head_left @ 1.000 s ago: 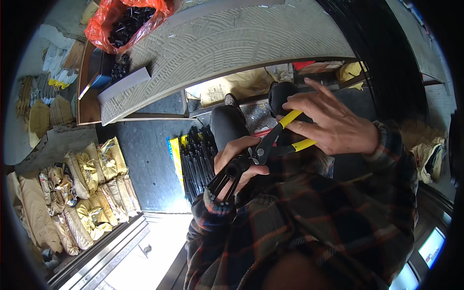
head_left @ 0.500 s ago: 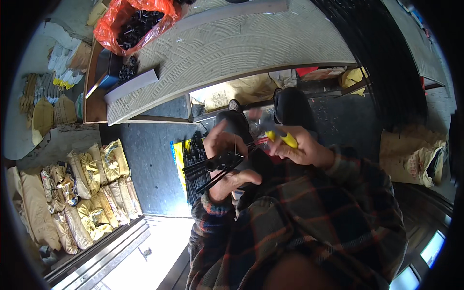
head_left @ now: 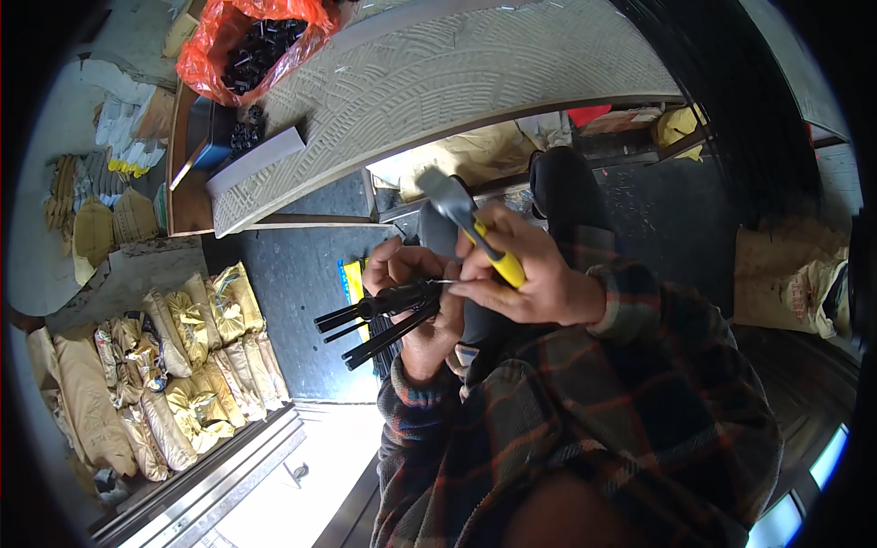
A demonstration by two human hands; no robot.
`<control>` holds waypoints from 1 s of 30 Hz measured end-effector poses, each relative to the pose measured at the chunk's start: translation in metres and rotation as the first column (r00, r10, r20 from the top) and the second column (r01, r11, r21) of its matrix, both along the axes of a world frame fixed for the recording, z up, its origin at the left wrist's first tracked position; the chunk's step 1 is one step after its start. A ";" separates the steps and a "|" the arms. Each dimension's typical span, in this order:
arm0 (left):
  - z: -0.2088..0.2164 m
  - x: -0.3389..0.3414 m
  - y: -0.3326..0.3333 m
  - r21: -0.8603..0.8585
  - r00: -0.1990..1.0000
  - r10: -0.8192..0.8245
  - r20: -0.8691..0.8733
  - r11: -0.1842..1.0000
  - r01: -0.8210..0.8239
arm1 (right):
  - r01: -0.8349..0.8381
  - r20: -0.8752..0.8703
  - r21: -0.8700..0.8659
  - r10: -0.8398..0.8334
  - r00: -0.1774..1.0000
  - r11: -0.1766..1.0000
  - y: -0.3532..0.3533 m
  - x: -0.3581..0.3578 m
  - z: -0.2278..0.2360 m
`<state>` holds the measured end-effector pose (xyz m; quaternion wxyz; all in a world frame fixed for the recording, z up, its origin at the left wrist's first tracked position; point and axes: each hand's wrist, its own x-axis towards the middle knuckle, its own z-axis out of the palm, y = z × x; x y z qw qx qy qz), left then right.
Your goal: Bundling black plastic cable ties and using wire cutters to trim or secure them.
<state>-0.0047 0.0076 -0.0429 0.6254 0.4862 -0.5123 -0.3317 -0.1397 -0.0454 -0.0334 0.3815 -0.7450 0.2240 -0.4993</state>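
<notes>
My left hand (head_left: 427, 306), in front of my lap, is closed round a black tubular fitting (head_left: 388, 301) with several black rods (head_left: 388, 336) pointing out to the left. My right hand (head_left: 539, 279) grips a hammer (head_left: 504, 263) by its yellow-and-black handle, the grey metal head tilted up and to the left. The thumb and fingertips of the same hand pinch a thin pin (head_left: 446, 281) against the fitting's right end. Both hands meet there. My left fingers partly hide the fitting.
A textured table (head_left: 457, 82) stands ahead, with a red plastic bag (head_left: 206, 68) of small black parts on it. Paper-wrapped bundles (head_left: 164, 429) lie at the left. Long black strands (head_left: 740, 100) hang at the right, near a brown paper sack (head_left: 776, 283).
My right hand has come left to meet the left hand, and the hammer head now shows clearly. The fitting and rods have turned slightly. The whole view has shifted a little.
</notes>
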 end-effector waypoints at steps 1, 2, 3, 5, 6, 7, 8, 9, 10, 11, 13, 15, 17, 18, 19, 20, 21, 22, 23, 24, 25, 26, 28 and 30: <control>-0.005 0.003 0.005 0.021 0.999 0.039 -0.019 0.999 -0.038 | -0.011 0.030 -0.019 0.012 0.999 1.000 0.005 0.004 0.001; -0.006 0.008 0.006 0.024 0.999 0.051 -0.011 0.998 -0.051 | -0.022 0.061 -0.037 0.025 0.998 0.999 0.008 0.008 0.002; -0.003 0.009 0.006 0.031 1.000 0.000 0.018 1.000 0.000 | 0.049 0.020 -0.083 -0.047 0.999 0.995 0.000 0.006 0.015; 0.005 -0.001 0.005 0.077 0.990 -0.105 -0.091 0.991 0.112 | -0.115 -0.011 0.198 0.119 0.993 0.973 -0.024 -0.001 0.017; 0.007 0.002 0.004 0.127 0.993 -0.110 -0.044 0.985 0.115 | -0.288 0.027 0.458 0.311 0.950 0.841 -0.035 0.000 0.015; 0.005 0.006 0.003 0.125 0.992 -0.122 -0.031 0.984 0.125 | -0.391 0.122 0.668 0.426 0.897 0.633 -0.041 0.002 0.007; 0.003 0.009 0.003 0.124 0.991 -0.133 -0.018 0.983 0.135 | -0.395 0.125 0.666 0.428 0.895 0.633 -0.038 0.002 0.004; 0.004 0.011 0.000 0.124 0.991 -0.131 -0.014 0.983 0.132 | -0.362 0.072 0.609 0.405 0.911 0.706 -0.033 -0.002 0.001; 0.004 0.014 0.002 0.072 0.981 -0.182 -0.072 0.980 0.187 | -0.327 0.016 0.547 0.381 0.924 0.771 -0.027 -0.008 -0.002; 0.005 0.015 0.003 0.017 0.964 -0.236 -0.126 0.971 0.240 | -0.240 -0.148 0.373 0.313 0.938 0.896 -0.025 -0.018 0.001; 0.007 0.019 0.002 0.096 0.970 -0.216 -0.115 0.969 0.227 | -0.116 -0.459 -0.053 0.079 0.885 0.992 -0.031 -0.039 0.017; 0.005 0.026 0.002 0.145 0.968 -0.230 -0.103 0.959 0.243 | -0.085 -0.602 -0.496 -0.272 0.751 0.864 -0.035 -0.046 0.024; 0.010 0.024 -0.001 0.216 0.961 -0.251 -0.112 0.938 0.270 | -0.135 -0.565 -0.746 -0.512 0.647 0.653 -0.038 -0.051 0.024; 0.014 0.023 -0.001 0.215 0.960 -0.257 -0.114 0.937 0.276 | -0.133 -0.566 -0.745 -0.515 0.643 0.654 -0.039 -0.051 0.023; 0.019 0.022 -0.002 0.254 0.959 -0.271 -0.079 0.925 0.282 | -0.125 -0.491 -0.822 -0.579 0.651 0.556 -0.041 -0.049 0.021; 0.021 0.022 -0.002 0.293 0.957 -0.286 -0.043 0.912 0.286 | -0.117 -0.408 -0.886 -0.632 0.659 0.450 -0.042 -0.047 0.021; 0.021 0.021 -0.002 0.294 0.958 -0.285 -0.041 0.913 0.285 | -0.134 -0.384 -0.907 -0.654 0.652 0.400 -0.043 -0.046 0.022; 0.021 0.021 -0.001 0.316 0.964 -0.259 -0.063 0.911 0.265 | -0.132 -0.383 -0.907 -0.652 0.654 0.400 -0.042 -0.045 0.021; 0.020 0.020 0.000 0.338 0.969 -0.231 -0.084 0.908 0.246 | -0.110 -0.386 -0.897 -0.636 0.668 0.428 -0.040 -0.044 0.020; 0.019 0.022 0.000 0.336 0.970 -0.229 -0.081 0.910 0.243 | -0.089 -0.385 -0.887 -0.621 0.683 0.453 -0.040 -0.042 0.019; 0.017 0.023 0.001 0.321 0.976 -0.216 -0.027 0.923 0.213 | -0.088 -0.382 -0.889 -0.620 0.685 0.450 -0.035 -0.041 0.017; 0.015 0.025 0.001 0.304 0.979 -0.202 0.026 0.934 0.185 | -0.093 -0.465 -0.824 -0.571 0.677 0.559 -0.026 -0.041 0.014; 0.010 0.025 0.003 0.299 0.980 -0.195 0.029 0.937 0.178 | -0.104 -0.541 -0.749 -0.513 0.666 0.655 -0.020 -0.046 0.012; 0.010 0.022 0.002 0.305 0.980 -0.199 0.021 0.935 0.183 | -0.147 -0.609 -0.657 -0.405 0.682 0.740 -0.015 -0.055 0.014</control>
